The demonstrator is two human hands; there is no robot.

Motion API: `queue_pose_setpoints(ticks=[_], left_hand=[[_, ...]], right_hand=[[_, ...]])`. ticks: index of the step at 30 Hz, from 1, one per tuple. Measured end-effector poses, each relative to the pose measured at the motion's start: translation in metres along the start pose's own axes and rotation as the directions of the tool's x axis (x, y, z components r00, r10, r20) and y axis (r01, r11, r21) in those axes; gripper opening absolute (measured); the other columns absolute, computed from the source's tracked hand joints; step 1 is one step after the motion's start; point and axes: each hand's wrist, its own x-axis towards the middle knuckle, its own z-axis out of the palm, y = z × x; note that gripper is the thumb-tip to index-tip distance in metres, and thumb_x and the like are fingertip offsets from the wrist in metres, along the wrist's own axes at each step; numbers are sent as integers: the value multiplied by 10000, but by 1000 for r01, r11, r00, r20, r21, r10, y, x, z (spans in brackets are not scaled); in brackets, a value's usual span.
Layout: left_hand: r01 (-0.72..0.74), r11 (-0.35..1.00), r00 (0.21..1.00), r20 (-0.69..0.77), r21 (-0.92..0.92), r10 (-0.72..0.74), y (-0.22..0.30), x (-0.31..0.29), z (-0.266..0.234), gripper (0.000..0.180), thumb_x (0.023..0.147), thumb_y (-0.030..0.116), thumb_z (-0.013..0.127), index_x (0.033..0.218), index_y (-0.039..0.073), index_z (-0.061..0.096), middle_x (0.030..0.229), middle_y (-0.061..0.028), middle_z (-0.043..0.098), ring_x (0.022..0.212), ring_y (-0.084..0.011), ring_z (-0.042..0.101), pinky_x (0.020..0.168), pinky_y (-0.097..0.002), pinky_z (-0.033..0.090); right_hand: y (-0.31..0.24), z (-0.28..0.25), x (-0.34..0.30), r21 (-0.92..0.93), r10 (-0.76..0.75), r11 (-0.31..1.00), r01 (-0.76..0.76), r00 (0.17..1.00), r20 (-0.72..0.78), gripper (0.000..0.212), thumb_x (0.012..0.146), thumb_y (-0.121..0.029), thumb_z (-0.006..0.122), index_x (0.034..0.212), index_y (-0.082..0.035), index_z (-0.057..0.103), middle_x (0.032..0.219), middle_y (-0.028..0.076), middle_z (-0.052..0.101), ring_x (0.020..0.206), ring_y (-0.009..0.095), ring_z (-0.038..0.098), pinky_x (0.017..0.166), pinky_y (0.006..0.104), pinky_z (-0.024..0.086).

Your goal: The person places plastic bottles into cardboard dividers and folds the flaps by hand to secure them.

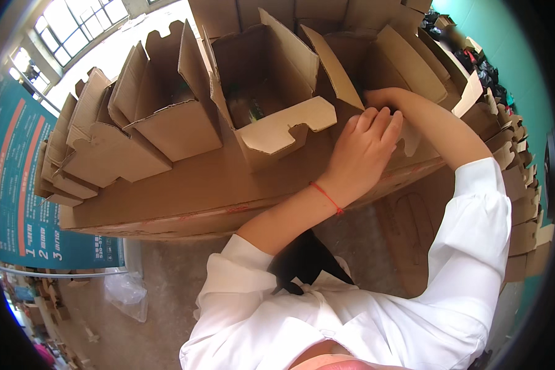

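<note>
My left hand [362, 150], with a red string bracelet [327, 197] at its wrist, is at the front of the right open cardboard box [409, 66]. Its fingers are curled over the box's front edge. My right hand [379, 97] reaches over the same front and down inside; its fingers are hidden by the cardboard. Left of my hands stands another open box [288, 50] with its front flap [283, 126] folded outward. Deep in that one lies a small, shiny thing with a green patch [254, 111], too dim to make out.
Both boxes stand on a large carton [228, 200]. Further left are another open box [177, 132] and several folded cardboard pieces [108, 154]. Stacked cardboard [521, 240] lines the right side. A teal banner [28, 179] stands left, near a clear plastic bag [126, 293] on the floor.
</note>
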Motion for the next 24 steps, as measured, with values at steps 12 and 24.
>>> queue_pose_setpoints(ticks=[12, 24], left_hand=[[-46, 997, 999, 27, 67, 44, -2, -7, -5, 568, 737, 132, 676, 1253, 4, 475, 1295, -125, 456, 1222, -270, 406, 985, -376, 356], [-45, 996, 998, 52, 71, 41, 3, -8, -10, 651, 738, 220, 699, 1290, 1, 433, 1316, -129, 440, 1244, -281, 384, 1023, -388, 330]], right_hand=[[-49, -21, -56, 651, 309, 758, -40, 900, -306, 855, 761, -450, 652, 1396, 15, 319, 1329, 206, 483, 1242, 296, 453, 1008, 343, 377], [-62, -36, -80, 712, 260, 698, 76, 899, -351, 812, 700, -415, 749, 1382, -116, 426, 1304, 153, 507, 1173, 283, 498, 971, 388, 405]])
